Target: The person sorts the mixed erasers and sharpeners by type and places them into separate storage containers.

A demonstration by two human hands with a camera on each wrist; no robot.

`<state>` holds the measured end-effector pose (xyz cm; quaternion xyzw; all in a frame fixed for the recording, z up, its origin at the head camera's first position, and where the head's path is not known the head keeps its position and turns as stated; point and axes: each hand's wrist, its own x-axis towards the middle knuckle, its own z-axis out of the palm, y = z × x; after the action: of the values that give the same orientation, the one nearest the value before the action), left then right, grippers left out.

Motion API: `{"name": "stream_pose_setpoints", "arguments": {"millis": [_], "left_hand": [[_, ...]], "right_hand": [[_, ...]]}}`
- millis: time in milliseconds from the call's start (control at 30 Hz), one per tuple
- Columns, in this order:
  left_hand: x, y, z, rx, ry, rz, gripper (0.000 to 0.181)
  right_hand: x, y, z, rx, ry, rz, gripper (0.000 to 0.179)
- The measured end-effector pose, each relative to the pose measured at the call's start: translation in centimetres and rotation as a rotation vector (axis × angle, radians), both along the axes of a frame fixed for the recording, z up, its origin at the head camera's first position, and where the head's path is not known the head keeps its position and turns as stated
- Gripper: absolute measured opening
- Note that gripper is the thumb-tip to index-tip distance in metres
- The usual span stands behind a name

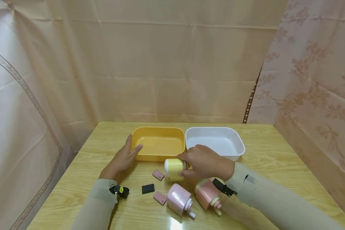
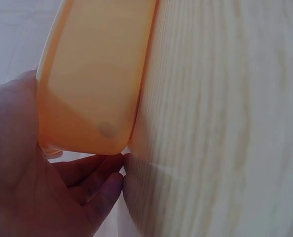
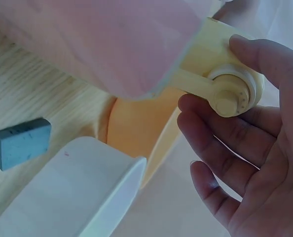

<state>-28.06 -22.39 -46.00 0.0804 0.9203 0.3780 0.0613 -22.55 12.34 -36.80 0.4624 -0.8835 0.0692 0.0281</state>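
Observation:
My left hand (image 1: 119,161) grips the left end of a yellow plastic tub (image 1: 158,158), thumb over the rim and fingers round the outside. In the left wrist view, its fingertips lie low against the tub's end, close to the tabletop. My right hand (image 1: 205,163) holds a pale yellow pump bottle (image 1: 174,169) by its pump end, tipped on its side just in front of the tub. The right wrist view shows the thumb on the bottle's body and fingers near the pump head (image 3: 228,98). Inside the tub, only its bare bottom shows.
A white tub (image 1: 233,157) stands right of the yellow one. Nearer me lie a lilac pump bottle (image 1: 178,198) and a coral pump bottle (image 1: 205,193), the latter below my right wrist. Left of them are a black block (image 1: 148,188) and pink blocks (image 1: 158,174). Curtains hang behind the table.

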Motion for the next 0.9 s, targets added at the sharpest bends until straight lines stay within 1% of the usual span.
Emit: {"name": "stream_pose_setpoints", "arguments": {"millis": [200, 300, 567, 700, 900], "left_hand": [[0.0, -0.1, 0.0, 0.002, 0.006, 0.005, 0.098], [0.0, -0.1, -0.1, 0.006, 0.01, 0.0, 0.098], [-0.1, -0.2, -0.4, 0.009, 0.015, -0.003, 0.1], [-0.2, -0.2, -0.2, 0.005, 0.016, -0.006, 0.1], [-0.2, -0.2, -0.2, 0.008, -0.004, -0.001, 0.099]], "right_hand": [[-0.2, 0.0, 0.7, 0.008, 0.074, 0.002, 0.028], [-0.3, 0.0, 1.2, 0.015, 0.094, 0.001, 0.029], [-0.6, -0.1, 2.1, -0.006, 0.11, -0.012, 0.028], [-1.0, -0.2, 2.3, -0.013, 0.114, -0.019, 0.028], [-1.8, -0.4, 2.7, -0.031, 0.105, -0.032, 0.028]]}}
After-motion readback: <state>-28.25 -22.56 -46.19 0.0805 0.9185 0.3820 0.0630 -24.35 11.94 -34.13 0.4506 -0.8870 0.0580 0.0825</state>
